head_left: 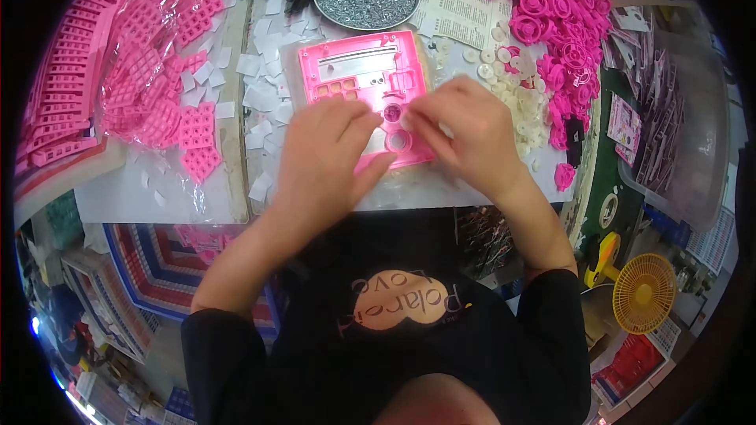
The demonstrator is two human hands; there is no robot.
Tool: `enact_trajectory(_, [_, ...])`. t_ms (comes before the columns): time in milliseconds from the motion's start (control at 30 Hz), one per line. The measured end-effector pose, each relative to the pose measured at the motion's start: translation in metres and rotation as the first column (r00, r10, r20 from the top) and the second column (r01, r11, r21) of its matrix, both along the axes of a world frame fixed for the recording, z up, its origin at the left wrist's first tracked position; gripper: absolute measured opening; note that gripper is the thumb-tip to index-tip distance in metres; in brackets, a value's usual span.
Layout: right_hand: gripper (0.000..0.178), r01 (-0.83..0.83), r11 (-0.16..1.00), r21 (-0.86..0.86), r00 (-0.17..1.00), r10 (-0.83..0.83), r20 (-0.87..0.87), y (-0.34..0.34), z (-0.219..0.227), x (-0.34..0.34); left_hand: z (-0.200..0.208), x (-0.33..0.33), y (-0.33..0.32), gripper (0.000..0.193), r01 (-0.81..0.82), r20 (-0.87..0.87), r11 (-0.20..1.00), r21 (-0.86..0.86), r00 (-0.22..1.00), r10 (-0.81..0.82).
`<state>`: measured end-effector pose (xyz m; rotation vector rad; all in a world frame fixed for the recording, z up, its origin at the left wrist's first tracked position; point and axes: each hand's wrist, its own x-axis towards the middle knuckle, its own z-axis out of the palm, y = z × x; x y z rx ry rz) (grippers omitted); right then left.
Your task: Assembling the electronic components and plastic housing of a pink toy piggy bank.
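Note:
A pink plastic casing panel [316, 53] with a long window, small square openings and round rings lies in front of me on the white tabletop. My left hand [324, 153] rests over its lower left part, fingers curled onto it and thumb near the lower edge. At the panel's right side, beside a round ring holding a small dark piece [392, 112], is my right hand [466, 135]. Its fingers are bent together in a pinch; whatever lies between the fingertips is hidden.
Behind the panel stands a round metal tray [315, 1] of small screws. Pink square-grid parts [142, 71] in clear plastic and white paper bits [258, 94] lie left. Pink rings [543, 20] and whitish discs [512, 94] are heaped right. A yellow fan [644, 293] stands lower right.

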<state>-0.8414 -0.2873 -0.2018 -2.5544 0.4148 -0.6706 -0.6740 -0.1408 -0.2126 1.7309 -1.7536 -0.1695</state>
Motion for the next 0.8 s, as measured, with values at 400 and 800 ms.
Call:
enact_trajectory(400, [0.015,0.147,0.970,-0.196,0.982,-0.167,-0.092,0.013,-0.028,0.025,-0.023,0.003,0.003,0.036,0.009,0.083,0.995,0.097,0.996,-0.017])
enact_trajectory(800, [0.023,0.167,0.981,-0.097,0.967,-0.182,-0.177,0.007,-0.033,0.025,-0.016,0.047,-0.039,0.025,-0.005,-0.244,0.998,0.056,0.970,0.019])
